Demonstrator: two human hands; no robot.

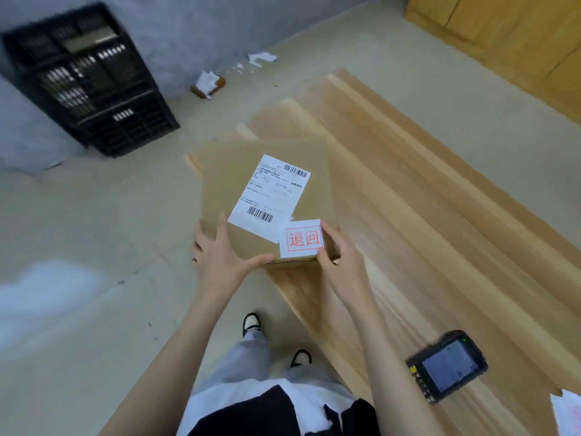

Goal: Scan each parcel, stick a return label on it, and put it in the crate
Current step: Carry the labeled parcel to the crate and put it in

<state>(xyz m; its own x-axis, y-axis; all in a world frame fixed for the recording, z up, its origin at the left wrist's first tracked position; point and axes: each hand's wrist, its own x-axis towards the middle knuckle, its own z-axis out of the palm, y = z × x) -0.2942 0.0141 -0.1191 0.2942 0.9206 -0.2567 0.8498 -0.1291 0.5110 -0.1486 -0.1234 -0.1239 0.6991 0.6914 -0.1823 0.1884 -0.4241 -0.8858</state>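
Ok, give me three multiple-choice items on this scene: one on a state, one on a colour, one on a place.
1. The parcel is held by: A left hand and right hand; B left hand alone; C neither hand.
2. The print on the return label is: A blue; B red; C green.
3. The scanner lies: A on the parcel; B in the right hand; C on the table.
1 A: both grip its near edge. 2 B: red characters, red frame. 3 C: it rests on the wood, apart from both hands.

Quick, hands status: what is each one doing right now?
Left hand: grips the parcel at its near left edge.
Right hand: grips the parcel's near right corner, thumb by the return label.
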